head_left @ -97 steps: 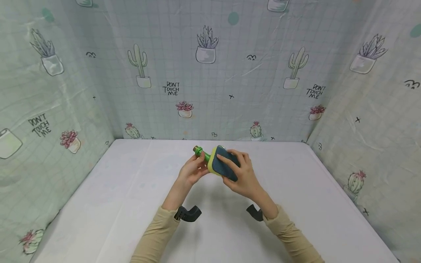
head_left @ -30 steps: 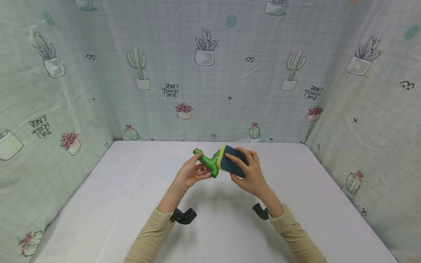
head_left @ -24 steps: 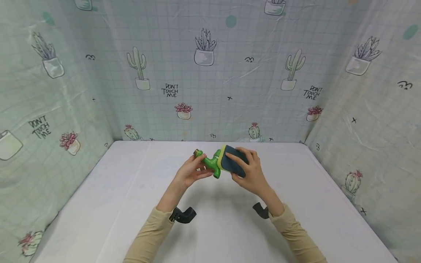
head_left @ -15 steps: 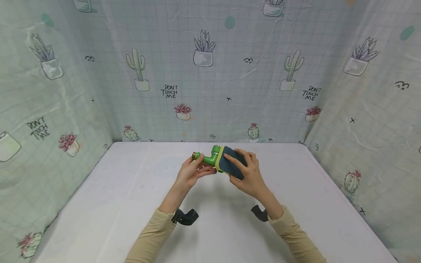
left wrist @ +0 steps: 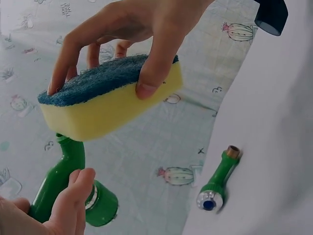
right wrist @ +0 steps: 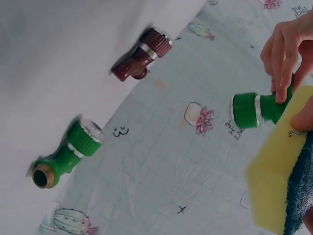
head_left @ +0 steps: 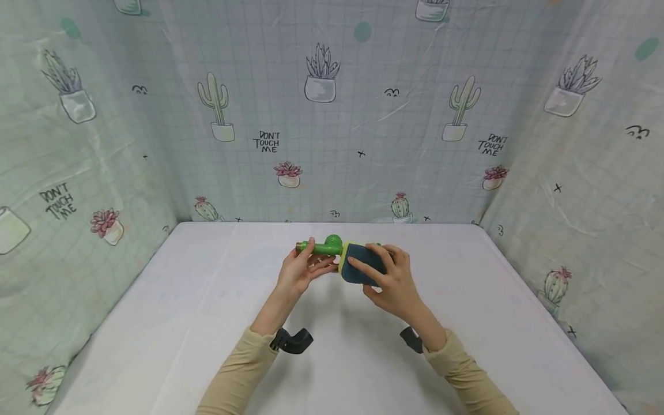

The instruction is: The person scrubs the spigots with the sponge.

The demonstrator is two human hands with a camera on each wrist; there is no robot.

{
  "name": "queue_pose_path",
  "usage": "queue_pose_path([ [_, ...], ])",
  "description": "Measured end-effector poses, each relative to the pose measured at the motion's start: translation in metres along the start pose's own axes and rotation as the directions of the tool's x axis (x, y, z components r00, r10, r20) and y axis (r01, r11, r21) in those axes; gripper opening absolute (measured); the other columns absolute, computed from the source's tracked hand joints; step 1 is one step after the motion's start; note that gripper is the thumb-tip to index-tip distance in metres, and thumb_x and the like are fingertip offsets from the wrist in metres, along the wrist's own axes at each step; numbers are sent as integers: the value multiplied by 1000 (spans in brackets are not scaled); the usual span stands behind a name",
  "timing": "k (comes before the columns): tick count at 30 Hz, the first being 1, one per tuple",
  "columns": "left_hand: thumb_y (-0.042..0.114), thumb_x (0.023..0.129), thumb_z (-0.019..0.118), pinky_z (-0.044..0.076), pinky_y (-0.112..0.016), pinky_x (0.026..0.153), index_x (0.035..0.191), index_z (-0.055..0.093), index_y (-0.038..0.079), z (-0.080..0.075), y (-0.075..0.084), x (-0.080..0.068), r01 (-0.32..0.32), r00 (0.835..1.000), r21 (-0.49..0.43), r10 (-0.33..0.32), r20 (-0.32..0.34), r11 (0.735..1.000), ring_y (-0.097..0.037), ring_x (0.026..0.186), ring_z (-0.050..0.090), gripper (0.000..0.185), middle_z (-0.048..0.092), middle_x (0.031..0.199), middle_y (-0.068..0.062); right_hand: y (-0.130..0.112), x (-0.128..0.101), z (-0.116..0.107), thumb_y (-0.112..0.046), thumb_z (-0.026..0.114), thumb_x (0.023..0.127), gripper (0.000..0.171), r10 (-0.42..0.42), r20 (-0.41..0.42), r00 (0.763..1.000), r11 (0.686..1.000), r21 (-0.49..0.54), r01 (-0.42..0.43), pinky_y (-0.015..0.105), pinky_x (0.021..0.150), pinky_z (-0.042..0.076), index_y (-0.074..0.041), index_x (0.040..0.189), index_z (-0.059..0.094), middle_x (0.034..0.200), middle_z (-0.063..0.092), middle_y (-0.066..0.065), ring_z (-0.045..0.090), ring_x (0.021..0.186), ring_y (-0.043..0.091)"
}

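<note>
- The left hand (head_left: 300,272) curls its fingers round a green plastic tap-shaped fitting with a brass-coloured end (head_left: 320,248), held above the white table (head_left: 181,323).
- The right hand (head_left: 390,281) grips a yellow sponge with a dark blue scouring face (head_left: 360,270), pressed against the fitting.
- Since a second ago the fitting has turned: its stub now points up, its body lies level, so the sponge meets a fresh side.

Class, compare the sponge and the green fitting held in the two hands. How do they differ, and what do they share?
1. The sponge is a rectangular block, while the green fitting is a bent tube.
2. The sponge is yellow with a dark blue scouring layer. The green fitting is one colour with a silvery ring.
3. The right hand holds the sponge and the left hand holds the green fitting.

Both are held above the table.
</note>
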State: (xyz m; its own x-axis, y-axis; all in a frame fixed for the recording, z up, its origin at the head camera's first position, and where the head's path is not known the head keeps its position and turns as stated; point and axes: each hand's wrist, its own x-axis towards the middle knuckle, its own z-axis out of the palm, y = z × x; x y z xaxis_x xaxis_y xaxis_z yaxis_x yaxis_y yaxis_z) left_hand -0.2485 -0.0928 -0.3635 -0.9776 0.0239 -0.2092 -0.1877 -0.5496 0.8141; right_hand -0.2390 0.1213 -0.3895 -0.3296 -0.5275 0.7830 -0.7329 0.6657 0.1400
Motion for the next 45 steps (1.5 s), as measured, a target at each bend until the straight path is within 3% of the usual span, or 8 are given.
queue_pose_path([
  [3, 21, 91, 51, 53, -45, 73, 106, 47, 5, -2, 0, 0, 26, 998, 59, -29, 48, 998, -37, 94, 59, 22, 63, 81, -9, 5, 0, -2, -17, 71, 63, 61, 37, -20, 999, 999, 21, -37, 49, 77, 32, -26, 122, 53, 124, 43, 16, 34, 103, 33],
  [5, 20, 91, 51, 53, -46, 72, 107, 50, 5, -3, 0, 1, 81, 990, 140, -95, 102, 987, -33, 88, 63, 21, 65, 78, -8, 8, 2, -5, -16, 70, 64, 61, 79, -42, 996, 996, 54, -77, 50, 76, 31, -26, 122, 53, 123, 43, 17, 34, 101, 33],
  [10, 19, 90, 53, 51, -53, 75, 108, 53, 6, -5, -2, 0, 158, 916, 371, -276, 292, 915, -23, 79, 67, 22, 68, 84, -7, 15, 9, -11, -17, 71, 65, 63, 153, -41, 987, 983, 108, -148, 49, 76, 30, -27, 124, 51, 125, 40, 17, 32, 102, 33],
  [13, 14, 89, 54, 49, -55, 77, 108, 52, 4, -7, -2, 0, 123, 879, 440, -304, 368, 889, -21, 77, 67, 21, 67, 91, -10, 15, 11, -11, -18, 72, 65, 64, 171, -13, 985, 979, 117, -169, 48, 77, 30, -28, 124, 51, 126, 40, 15, 31, 103, 31],
  [21, 8, 88, 53, 52, -47, 78, 135, 35, 3, -10, -7, 0, 20, 828, 547, -320, 460, 837, -23, 86, 66, 50, 64, 103, -11, 9, 16, -6, -18, 71, 66, 64, 203, 23, 979, 966, 160, -204, 49, 78, 32, -28, 125, 49, 125, 40, 14, 32, 103, 29],
  [29, 7, 86, 56, 53, -47, 75, 133, 38, 4, -9, -8, -4, 5, 843, 569, -309, 440, 822, -26, 84, 67, 50, 66, 98, -11, 10, 22, -2, -16, 74, 65, 64, 245, -24, 969, 959, 155, -239, 46, 70, 31, -24, 124, 51, 124, 42, 16, 33, 98, 31],
  [37, 8, 85, 58, 55, -43, 71, 134, 37, 3, -7, -12, -6, 1, 857, 607, -313, 408, 795, -20, 76, 67, 53, 63, 103, -17, 10, 23, -3, -15, 73, 66, 65, 303, -16, 953, 941, 165, -296, 50, 74, 33, -22, 126, 50, 123, 42, 19, 34, 98, 33],
  [45, 12, 89, 52, 55, -42, 72, 135, 35, 3, -4, -5, -1, 5, 895, 514, -232, 380, 858, -18, 77, 65, 50, 53, 105, -12, 1, 17, -2, -18, 72, 67, 67, 254, 55, 966, 949, 179, -260, 48, 74, 36, -24, 128, 47, 125, 40, 15, 34, 99, 29],
])
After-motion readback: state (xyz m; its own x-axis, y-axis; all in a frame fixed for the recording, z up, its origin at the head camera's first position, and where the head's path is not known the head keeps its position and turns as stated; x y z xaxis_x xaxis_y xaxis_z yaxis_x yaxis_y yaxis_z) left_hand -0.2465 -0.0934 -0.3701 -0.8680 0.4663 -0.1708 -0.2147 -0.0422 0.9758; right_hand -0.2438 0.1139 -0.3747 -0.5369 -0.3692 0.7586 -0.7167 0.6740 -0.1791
